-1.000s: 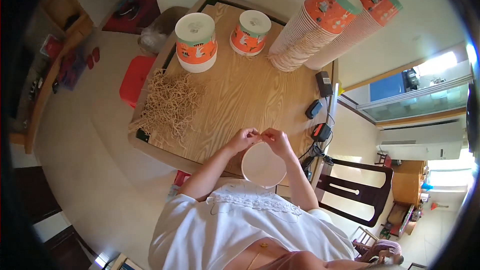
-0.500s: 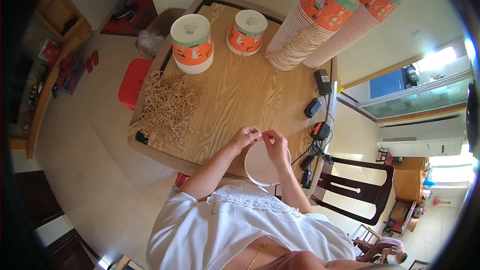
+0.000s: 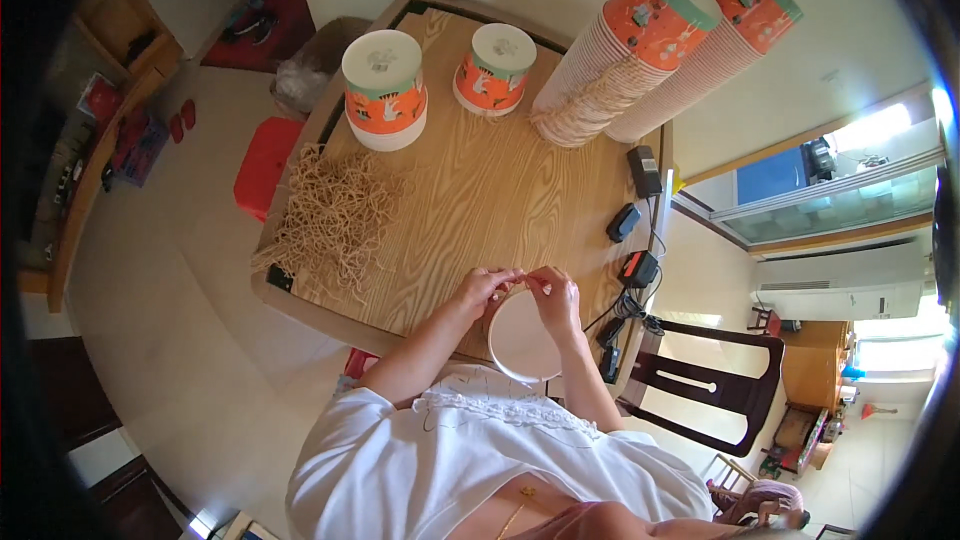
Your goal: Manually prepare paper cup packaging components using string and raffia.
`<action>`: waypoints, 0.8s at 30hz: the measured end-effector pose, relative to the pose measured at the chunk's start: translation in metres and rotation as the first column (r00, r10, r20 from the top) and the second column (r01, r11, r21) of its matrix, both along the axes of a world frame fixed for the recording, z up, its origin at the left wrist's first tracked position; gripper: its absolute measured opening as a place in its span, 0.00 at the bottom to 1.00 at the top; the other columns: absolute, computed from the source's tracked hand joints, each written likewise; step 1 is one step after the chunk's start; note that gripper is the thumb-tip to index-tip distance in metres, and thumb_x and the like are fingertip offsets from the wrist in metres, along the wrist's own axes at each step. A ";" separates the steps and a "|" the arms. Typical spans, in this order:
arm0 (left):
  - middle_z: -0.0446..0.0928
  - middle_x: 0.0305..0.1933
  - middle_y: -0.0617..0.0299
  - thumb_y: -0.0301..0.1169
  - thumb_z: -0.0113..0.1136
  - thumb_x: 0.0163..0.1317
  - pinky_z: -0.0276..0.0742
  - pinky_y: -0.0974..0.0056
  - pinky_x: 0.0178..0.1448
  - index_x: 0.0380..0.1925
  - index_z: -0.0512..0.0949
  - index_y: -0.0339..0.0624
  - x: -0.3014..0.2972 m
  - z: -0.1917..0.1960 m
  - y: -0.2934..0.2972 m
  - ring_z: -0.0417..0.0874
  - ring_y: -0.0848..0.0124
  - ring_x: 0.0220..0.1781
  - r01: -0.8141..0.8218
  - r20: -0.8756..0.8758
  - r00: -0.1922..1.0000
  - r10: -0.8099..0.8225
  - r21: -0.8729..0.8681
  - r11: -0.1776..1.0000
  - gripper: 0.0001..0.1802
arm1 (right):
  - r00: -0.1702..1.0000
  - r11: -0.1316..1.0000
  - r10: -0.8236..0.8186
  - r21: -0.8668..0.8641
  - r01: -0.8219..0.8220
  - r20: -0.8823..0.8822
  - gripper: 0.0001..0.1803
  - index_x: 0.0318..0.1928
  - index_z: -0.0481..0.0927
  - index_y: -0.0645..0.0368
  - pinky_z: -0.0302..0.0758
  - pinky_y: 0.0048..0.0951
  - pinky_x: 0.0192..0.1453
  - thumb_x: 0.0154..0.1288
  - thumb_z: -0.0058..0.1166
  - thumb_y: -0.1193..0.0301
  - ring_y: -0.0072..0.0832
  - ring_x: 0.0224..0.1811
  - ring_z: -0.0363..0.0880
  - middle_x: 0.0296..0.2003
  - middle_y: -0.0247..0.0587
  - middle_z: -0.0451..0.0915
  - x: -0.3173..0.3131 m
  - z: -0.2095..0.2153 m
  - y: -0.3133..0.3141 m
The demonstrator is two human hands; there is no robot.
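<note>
A white-lined paper bucket (image 3: 525,340) lies on its side at the near table edge, its round mouth toward me. Over its upper rim my left hand (image 3: 486,290) and my right hand (image 3: 555,298) meet with pinched fingertips. Whatever is between the fingers is too small to make out. To the left a tangled heap of tan cords (image 3: 335,220) lies on the wooden table (image 3: 480,190). Farther back, an orange and green printed bucket stack (image 3: 385,105) and a smaller one (image 3: 493,80) stand upside down.
Two tall leaning bucket stacks, a nearer one (image 3: 630,50) draped with cords and another (image 3: 715,50), rise at the back right. Black adapters (image 3: 640,268) and cables line the right edge. A dark wooden chair (image 3: 700,380) stands right, a red stool (image 3: 265,168) left.
Both hands and the bucket have shifted slightly nearer to me. The fingertips stay pinched together at the rim, and the other things on the table keep their places.
</note>
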State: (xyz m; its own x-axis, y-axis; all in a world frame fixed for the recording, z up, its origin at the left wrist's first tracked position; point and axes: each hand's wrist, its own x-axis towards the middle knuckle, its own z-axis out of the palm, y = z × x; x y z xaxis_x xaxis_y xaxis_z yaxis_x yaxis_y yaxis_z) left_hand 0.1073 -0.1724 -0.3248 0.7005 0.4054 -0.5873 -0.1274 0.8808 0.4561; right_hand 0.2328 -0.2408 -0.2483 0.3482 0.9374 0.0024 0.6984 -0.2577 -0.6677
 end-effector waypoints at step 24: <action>0.79 0.31 0.65 0.29 0.59 0.52 0.69 0.71 0.43 0.31 0.80 0.38 -0.009 0.002 0.040 0.75 0.79 0.34 0.294 -0.043 0.944 -0.328 0.563 0.772 0.09 | 0.790 0.951 0.228 -0.043 -0.305 -0.569 0.08 0.31 0.76 0.62 0.71 0.22 0.42 0.50 0.60 0.76 0.19 0.34 0.74 0.29 0.32 0.77 0.038 -0.015 0.020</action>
State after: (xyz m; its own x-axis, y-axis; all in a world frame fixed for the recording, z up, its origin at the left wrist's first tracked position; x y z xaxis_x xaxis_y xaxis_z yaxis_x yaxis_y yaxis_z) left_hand 0.0986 -0.1327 -0.3231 0.8692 0.4030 -0.2865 0.0698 0.4735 0.8780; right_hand 0.2707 -0.2209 -0.2637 -0.0098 0.9717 -0.2361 0.2755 -0.2243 -0.9348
